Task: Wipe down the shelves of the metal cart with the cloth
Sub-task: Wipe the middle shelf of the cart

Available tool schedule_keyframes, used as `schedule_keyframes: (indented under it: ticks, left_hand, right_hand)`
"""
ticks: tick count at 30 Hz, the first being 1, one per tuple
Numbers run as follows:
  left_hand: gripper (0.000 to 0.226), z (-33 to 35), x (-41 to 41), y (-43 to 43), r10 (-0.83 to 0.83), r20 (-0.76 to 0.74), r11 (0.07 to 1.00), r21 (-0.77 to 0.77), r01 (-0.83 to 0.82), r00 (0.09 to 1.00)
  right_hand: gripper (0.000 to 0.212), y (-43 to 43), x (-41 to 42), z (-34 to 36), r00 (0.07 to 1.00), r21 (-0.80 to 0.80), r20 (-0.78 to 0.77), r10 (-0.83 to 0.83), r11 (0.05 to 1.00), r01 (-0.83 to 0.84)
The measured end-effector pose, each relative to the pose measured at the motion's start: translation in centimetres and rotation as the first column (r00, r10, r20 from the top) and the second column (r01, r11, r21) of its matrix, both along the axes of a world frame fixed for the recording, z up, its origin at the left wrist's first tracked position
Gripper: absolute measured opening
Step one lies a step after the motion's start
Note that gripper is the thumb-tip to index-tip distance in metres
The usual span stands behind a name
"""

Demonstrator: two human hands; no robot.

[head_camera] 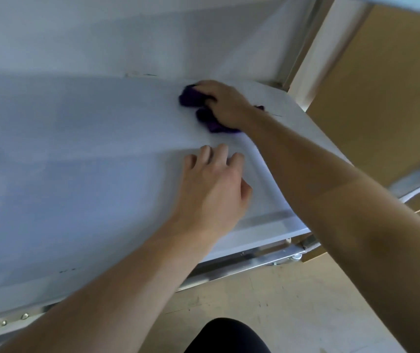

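Note:
A pale metal cart shelf (pixel 81 161) fills most of the head view. Near its far right corner lies a bunched purple cloth (pixel 191 98), and my right hand (pixel 222 103) presses down on it with fingers curled over the fabric. Part of the cloth shows below that hand as well. My left hand (pixel 214 189) rests on the shelf nearer to me, fingers spread and holding nothing, a short way from the cloth.
The underside of an upper shelf (pixel 127 34) hangs low over the work area. A metal corner post (pixel 303 44) rises at the far right. The cart's front rail (pixel 242 263) has a caster at its corner. Tan floor and a wooden panel (pixel 382 85) lie to the right.

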State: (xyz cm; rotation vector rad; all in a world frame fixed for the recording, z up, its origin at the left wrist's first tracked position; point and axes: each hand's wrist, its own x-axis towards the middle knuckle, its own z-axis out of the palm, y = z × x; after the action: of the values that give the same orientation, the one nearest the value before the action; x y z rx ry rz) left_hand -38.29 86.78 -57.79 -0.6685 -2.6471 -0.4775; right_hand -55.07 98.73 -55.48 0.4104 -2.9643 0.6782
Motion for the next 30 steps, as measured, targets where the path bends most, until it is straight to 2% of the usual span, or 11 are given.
schedule_keyframes:
  ticks: [2,4,6,10,12,15,18,22,25,27,30]
  left_hand:
    - [0.019,-0.2,0.1,-0.3,0.003,0.002,1.0,0.008,-0.003,1.0]
    - [0.021,-0.3,0.2,-0.4,-0.004,0.0,1.0,0.008,0.004,1.0]
    - [0.025,-0.3,0.2,-0.2,-0.012,0.001,1.0,0.004,0.012,1.0]
    - [0.032,-0.2,0.2,0.2,-0.006,-0.008,1.0,0.007,0.006,1.0]
    - [0.033,-0.2,0.2,0.3,0.005,-0.022,1.0,0.003,-0.005,1.0]
    - [0.035,-0.1,0.1,0.4,0.005,-0.035,1.0,-0.014,-0.005,0.999]
    - [0.037,-0.1,0.2,0.2,0.0,-0.019,1.0,-0.013,0.0,1.0]
    - [0.024,-0.3,0.3,0.3,0.005,-0.02,1.0,0.011,-0.005,1.0]
    - [0.023,-0.6,0.1,0.4,0.014,-0.026,1.0,0.023,-0.014,1.0]
    - [0.025,-0.7,0.0,0.4,0.012,-0.037,1.0,0.023,-0.011,0.999]
    - [0.023,-0.6,-0.2,0.5,0.002,-0.045,1.0,0.022,-0.001,0.999]
  right_hand:
    - [0.044,0.9,0.5,0.2,0.99,0.196,-0.101,0.095,0.978,-0.074]
    - [0.039,3.7,0.4,-0.1,0.975,0.226,-0.195,0.105,0.972,-0.06]
    - [0.029,6.5,1.1,0.4,0.983,-0.038,-0.116,-0.142,0.99,0.138]
    - [0.031,8.7,0.1,1.3,0.731,-0.479,0.356,-0.582,0.558,0.678]
    - [0.029,6.6,-0.4,1.6,0.693,-0.482,0.366,-0.621,0.51,0.713]
    - [0.026,1.1,0.1,1.4,0.918,-0.491,0.273,-0.286,0.78,0.389]
    - [0.044,-2.1,0.7,0.8,0.996,-0.13,0.077,-0.049,0.99,0.059]
    - [0.035,2.1,0.6,0.4,0.986,0.128,-0.169,-0.003,0.991,0.026]
    - [0.026,8.8,1.0,0.2,0.985,-0.15,0.023,-0.168,0.974,0.17]
    - [0.031,12.3,0.5,0.7,0.931,0.116,-0.023,-0.364,0.924,0.364]
    - [0.041,13.2,1.2,1.2,0.893,0.025,0.008,-0.449,0.893,0.449]
